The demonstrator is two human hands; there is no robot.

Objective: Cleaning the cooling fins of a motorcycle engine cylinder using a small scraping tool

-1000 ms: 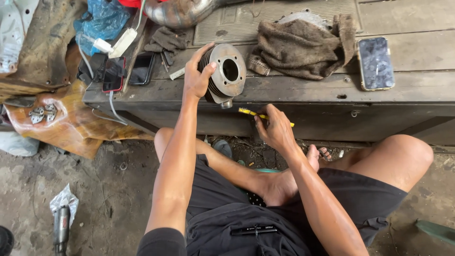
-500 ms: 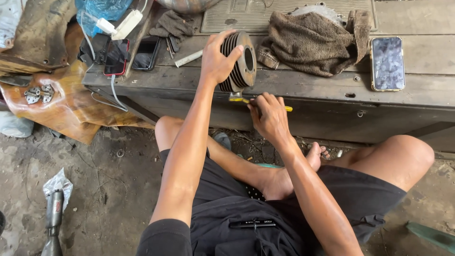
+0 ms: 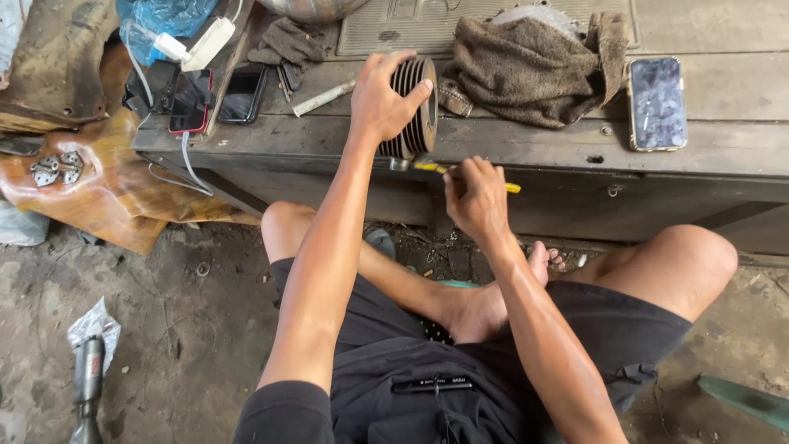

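One slip of the left hand (image 3: 380, 99), clamped over the finned metal cylinder (image 3: 413, 107) tipped on edge at the bench's (image 3: 575, 152) near edge, while the right hand (image 3: 477, 193), fisted round the yellow-handled screwdriver (image 3: 460, 171), pries, could drop it onto bare feet.

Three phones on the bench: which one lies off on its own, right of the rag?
The gold-edged phone, lying face up, alone right of the brown rag. The red-edged phone and black phone lie together at left.

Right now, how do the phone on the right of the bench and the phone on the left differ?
The right phone lies alone and clear of other things, its screen pale with reflected light. The left phone is dark-screened and sits beside a red-edged phone with a white charger cable hanging nearby. Both lie flat, face up, on the wooden bench, untouched by either hand.
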